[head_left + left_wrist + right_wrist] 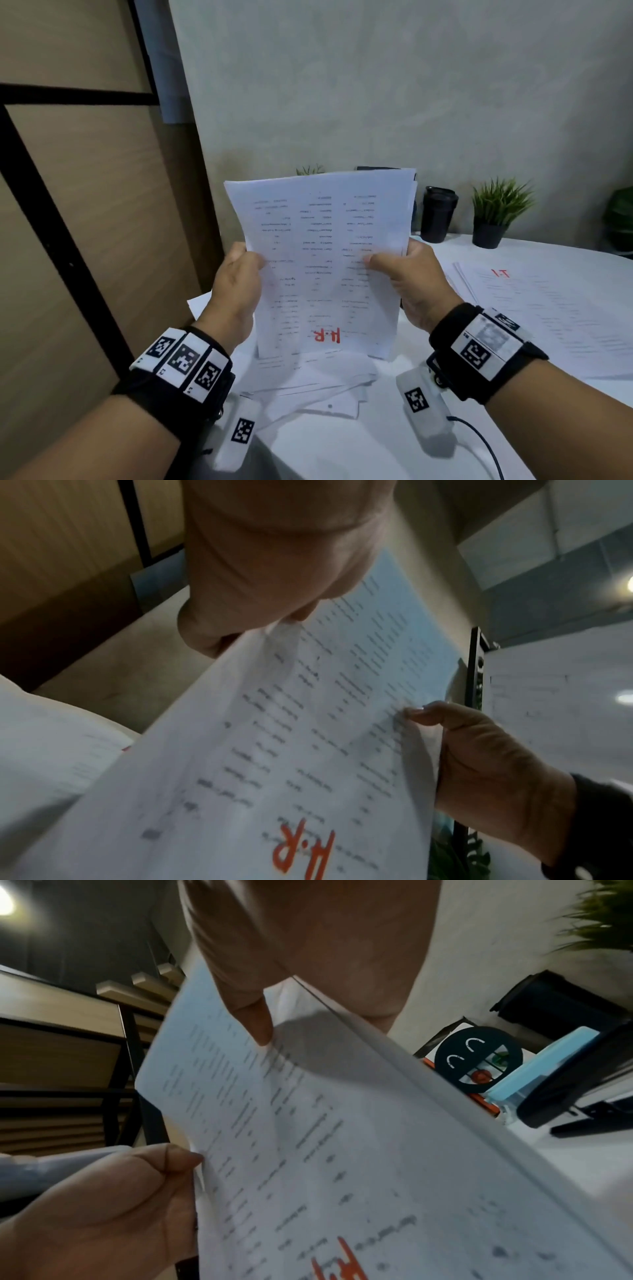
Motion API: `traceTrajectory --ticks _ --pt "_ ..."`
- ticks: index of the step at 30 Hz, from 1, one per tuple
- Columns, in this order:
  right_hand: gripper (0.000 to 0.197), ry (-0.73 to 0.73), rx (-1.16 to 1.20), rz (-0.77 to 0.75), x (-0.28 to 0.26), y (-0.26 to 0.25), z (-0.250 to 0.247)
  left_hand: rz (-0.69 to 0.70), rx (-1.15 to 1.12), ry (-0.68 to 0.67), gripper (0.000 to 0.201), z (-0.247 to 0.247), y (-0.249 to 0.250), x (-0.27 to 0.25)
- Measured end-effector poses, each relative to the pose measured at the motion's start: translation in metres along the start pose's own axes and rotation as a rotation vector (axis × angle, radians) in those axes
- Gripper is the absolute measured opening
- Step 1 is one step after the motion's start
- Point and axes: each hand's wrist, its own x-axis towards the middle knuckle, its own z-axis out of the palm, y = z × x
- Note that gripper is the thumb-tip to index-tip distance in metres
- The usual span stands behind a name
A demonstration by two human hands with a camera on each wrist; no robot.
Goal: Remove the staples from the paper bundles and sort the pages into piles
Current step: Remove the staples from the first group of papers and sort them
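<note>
I hold a bundle of printed white pages (pixel 325 260) upright above the table, upside down to me, with "H.R" written in red near its lower edge. My left hand (pixel 239 274) grips the left edge, thumb on the front sheet. My right hand (pixel 407 274) grips the right edge the same way. The left wrist view shows the same bundle (pixel 308 737) with both thumbs pressed on it, and the right wrist view shows the pages (pixel 325 1150) as several sheets seen edge-on. No staple is visible.
Loose white sheets (pixel 318 380) lie spread on the white table under the bundle. A pile of pages marked in red (pixel 534 308) lies at the right. A black cup (pixel 438 214) and a potted plant (pixel 496 212) stand at the back; a wooden panel rises at the left.
</note>
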Motion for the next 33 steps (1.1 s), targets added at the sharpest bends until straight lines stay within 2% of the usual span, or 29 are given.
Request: traceTrajectory --ticks 4,8,11,14,16,17,18,19,20,22,23,25,27,29,31,32,33 --pt "0.029 -0.01 -0.003 0.004 -0.003 0.006 0.003 -0.054 0.032 -0.076 0.031 -0.002 -0.007 0.0" --pt "0.027 0.002 -0.038 -0.004 -0.001 0.011 -0.001 -0.103 0.033 -0.098 0.031 -0.005 -0.008 0.006" --pt "0.023 -0.005 -0.174 0.016 0.0 0.013 -0.013 -0.092 -0.137 -0.067 0.036 -0.009 -0.002 0.012" --pt "0.008 -0.062 -0.334 -0.001 -0.003 0.001 -0.023 -0.165 -0.386 0.002 0.027 -0.018 0.009 0.029" --pt "0.008 -0.045 -0.414 -0.051 0.002 -0.017 -0.028 -0.153 -0.37 -0.013 0.017 -0.02 0.015 0.033" --pt "0.008 -0.029 -0.45 -0.081 0.006 -0.028 -0.031 -0.112 -0.299 0.014 0.019 -0.017 0.016 0.031" --pt "0.007 -0.011 -0.495 -0.11 0.011 -0.041 -0.034 -0.042 -0.162 0.102 0.016 -0.024 0.017 0.035" --pt "0.008 0.001 -0.558 -0.134 0.014 -0.054 -0.037 0.083 -0.002 0.22 0.005 -0.034 0.018 0.042" --pt "0.009 0.002 -0.66 -0.155 0.017 -0.066 -0.04 0.194 0.157 0.335 0.022 -0.044 0.022 0.046" --pt "0.011 -0.048 -0.967 -0.226 0.017 -0.087 -0.042 0.425 0.624 0.412 0.065 -0.058 0.034 0.054" --pt "0.013 -0.1 -1.126 -0.281 0.016 -0.094 -0.039 0.579 0.812 0.388 0.076 -0.054 0.045 0.05" --pt "0.013 -0.221 -1.353 -0.399 0.011 -0.101 -0.029 0.903 1.034 0.171 0.07 -0.021 0.067 0.014" --pt "0.012 -0.309 -1.473 -0.514 0.006 -0.102 -0.015 1.109 1.233 -0.007 0.071 0.014 0.091 -0.024" --pt "0.019 -0.344 -1.529 -0.629 0.003 -0.103 -0.005 1.052 1.392 -0.133 0.053 0.03 0.098 -0.026" --pt "0.016 -0.32 -1.512 -0.737 0.003 -0.106 -0.003 0.887 1.48 -0.234 0.017 0.031 0.101 -0.012" --pt "0.013 -0.309 -1.472 -0.77 0.004 -0.106 -0.005 0.857 1.466 -0.269 0.01 0.029 0.1 -0.008" --pt "0.012 -0.302 -1.427 -0.772 0.008 -0.105 -0.01 0.849 1.426 -0.282 0.012 0.025 0.099 -0.006"
